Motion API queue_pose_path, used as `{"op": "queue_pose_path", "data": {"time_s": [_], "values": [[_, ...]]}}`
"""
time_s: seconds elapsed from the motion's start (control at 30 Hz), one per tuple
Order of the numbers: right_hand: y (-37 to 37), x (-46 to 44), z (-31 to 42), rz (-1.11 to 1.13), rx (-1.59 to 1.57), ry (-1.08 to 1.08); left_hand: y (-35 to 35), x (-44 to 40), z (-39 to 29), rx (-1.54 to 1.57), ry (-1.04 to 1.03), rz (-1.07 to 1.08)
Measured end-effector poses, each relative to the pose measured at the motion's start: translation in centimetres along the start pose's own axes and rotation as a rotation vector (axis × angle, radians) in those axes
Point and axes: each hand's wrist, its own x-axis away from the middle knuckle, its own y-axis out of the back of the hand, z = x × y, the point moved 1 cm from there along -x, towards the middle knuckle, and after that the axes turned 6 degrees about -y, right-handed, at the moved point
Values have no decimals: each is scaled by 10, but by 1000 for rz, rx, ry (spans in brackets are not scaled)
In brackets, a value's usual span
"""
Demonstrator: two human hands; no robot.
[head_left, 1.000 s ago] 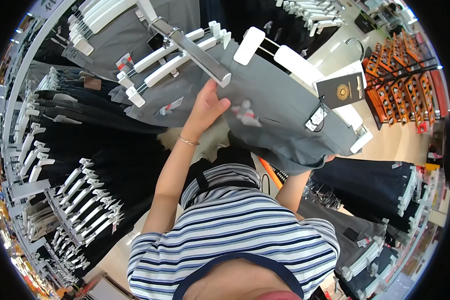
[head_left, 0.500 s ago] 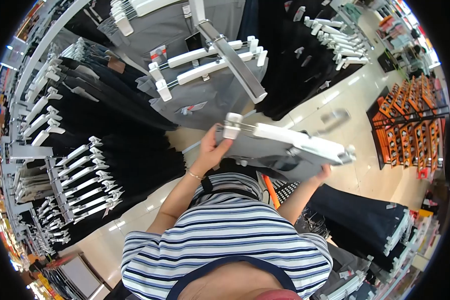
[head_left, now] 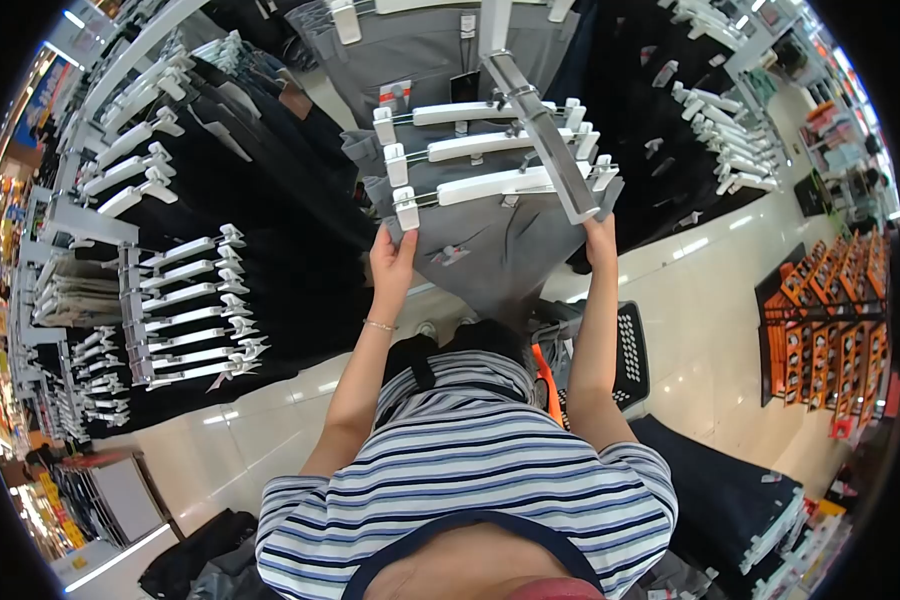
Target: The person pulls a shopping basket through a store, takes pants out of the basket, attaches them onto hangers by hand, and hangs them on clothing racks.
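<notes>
A pair of grey trousers (head_left: 500,245) hangs from a white clip hanger (head_left: 490,186) at the front end of a metal display arm (head_left: 550,140). My left hand (head_left: 392,265) pinches the trousers' left edge, just below the clip. On the other side, my right hand (head_left: 601,245) has its fingers closed on the right edge, close to the arm's tip; part of that grip is hidden. Behind this pair, more grey trousers hang on similar white hangers. A tag (head_left: 454,255) shows on the front of the grey cloth.
Black trousers (head_left: 310,290) on white hangers fill the racks at left, with more black garments (head_left: 630,180) at right. A dark shopping basket (head_left: 630,355) stands by my right forearm. Farther right is an orange display rack (head_left: 830,330). Dark trousers (head_left: 710,480) hang at lower right.
The grey trousers on their hanger have moved from in front of my body up onto the display arm. Both hands have moved forward with them, and my view has shifted left.
</notes>
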Motion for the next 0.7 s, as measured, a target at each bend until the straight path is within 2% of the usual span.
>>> {"op": "queue_pose_path", "data": {"time_s": [0.17, 0.3, 0.37, 0.47, 0.57, 0.7], "values": [[7, -37, -25, -41, 279, 19, 5, -29, 15, -99, -48, -36], [-11, -46, -45, -84, 244, 199, 7, -39, 17, -124, -83, -47], [-16, -49, -54, -71, 276, 155, 12, -40, 27, -164, -54, -55], [-15, -55, -74, -40, 339, 118, 32, -39, 47, -672, 318, 168], [-12, -62, -101, -72, 424, 164, 39, -33, 74, -356, 149, 88], [-11, -59, -120, -116, 440, 209, 27, -24, 63, -290, 90, 15]]}}
